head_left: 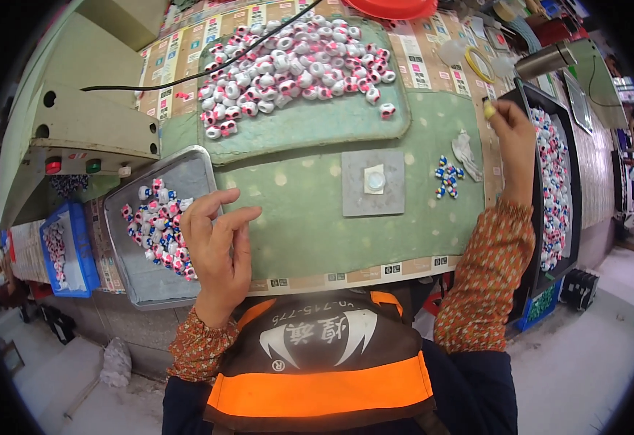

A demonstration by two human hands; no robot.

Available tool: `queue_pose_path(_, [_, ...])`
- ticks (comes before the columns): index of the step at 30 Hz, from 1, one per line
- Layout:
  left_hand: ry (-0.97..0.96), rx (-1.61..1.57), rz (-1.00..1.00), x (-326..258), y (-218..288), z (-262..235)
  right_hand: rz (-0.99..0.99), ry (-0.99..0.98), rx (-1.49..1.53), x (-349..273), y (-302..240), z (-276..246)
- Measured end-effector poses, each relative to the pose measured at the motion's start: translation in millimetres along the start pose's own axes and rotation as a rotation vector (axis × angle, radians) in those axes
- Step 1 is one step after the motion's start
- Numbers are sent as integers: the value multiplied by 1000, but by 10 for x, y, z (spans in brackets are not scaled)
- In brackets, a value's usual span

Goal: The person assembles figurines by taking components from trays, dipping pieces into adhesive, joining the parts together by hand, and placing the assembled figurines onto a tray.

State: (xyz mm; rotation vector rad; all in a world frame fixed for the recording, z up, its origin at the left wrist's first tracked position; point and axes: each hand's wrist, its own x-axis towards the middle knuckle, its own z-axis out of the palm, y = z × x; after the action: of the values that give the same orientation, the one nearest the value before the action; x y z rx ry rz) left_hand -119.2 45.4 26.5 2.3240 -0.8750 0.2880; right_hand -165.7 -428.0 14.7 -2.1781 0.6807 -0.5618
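My left hand hovers by the right rim of a grey metal tray, its fingers apart and nothing in them. Small white, pink and blue figures lie heaped in that tray. At the right side of the table my right hand is raised with fingertips pinched. A yellow cover sits on one fingertip, and a small dark thing shows there, too small to name. Between the hands, a grey square plate bears a pale pad with a clear round disc. Several small blue, white and yellow pieces lie right of it.
Many white and pink doll-head pieces cover a green padded board at the back. A black cable crosses above it. A beige machine stands left. On the right are a black bin, a crumpled white cloth and a metal flask.
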Motion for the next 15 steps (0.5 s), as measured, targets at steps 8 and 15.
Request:
queue_pose_path(8, [-18, -58, 102, 189, 136, 41, -41, -20, -228, -1111, -95, 88])
queue_pose_path(15, [0, -1, 141, 303, 112, 28, -229, -104, -599, -1128, -278, 260])
